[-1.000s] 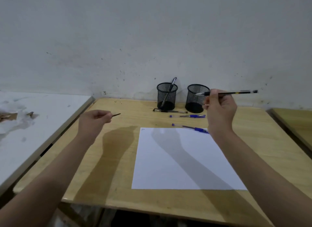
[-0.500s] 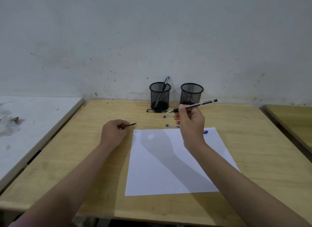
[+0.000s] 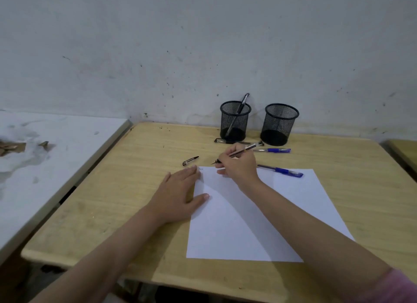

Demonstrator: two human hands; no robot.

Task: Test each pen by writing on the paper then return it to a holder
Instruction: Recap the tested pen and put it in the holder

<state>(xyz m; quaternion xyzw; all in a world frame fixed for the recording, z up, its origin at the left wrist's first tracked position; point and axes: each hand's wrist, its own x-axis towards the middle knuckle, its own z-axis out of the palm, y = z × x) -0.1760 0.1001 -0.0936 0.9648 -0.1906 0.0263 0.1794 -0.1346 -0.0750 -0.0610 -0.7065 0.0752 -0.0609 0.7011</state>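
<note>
My right hand (image 3: pixel 239 165) grips a dark pen (image 3: pixel 242 150), its tip just above the top left corner of the white paper (image 3: pixel 259 212). My left hand (image 3: pixel 180 194) lies flat, fingers straight, pressing the paper's left edge. The pen's cap (image 3: pixel 190 161) lies on the table just beyond that hand. Two black mesh holders stand at the back: the left holder (image 3: pixel 234 120) has one pen (image 3: pixel 242 104) in it, the right holder (image 3: pixel 279 123) looks empty. Two blue pens lie loose, one (image 3: pixel 274 150) by the holders, the other (image 3: pixel 282 170) across the paper's top edge.
Another dark pen (image 3: pixel 222 141) lies in front of the left holder. The wooden table (image 3: pixel 135 190) meets the wall at the back. A white surface (image 3: pixel 45 156) with paper scraps adjoins on the left, and another table's edge (image 3: pixel 406 151) shows on the right.
My left hand has let go of the cap on the table and laid itself flat on the paper's edge. My right hand has lowered the pen towards the paper's top left corner.
</note>
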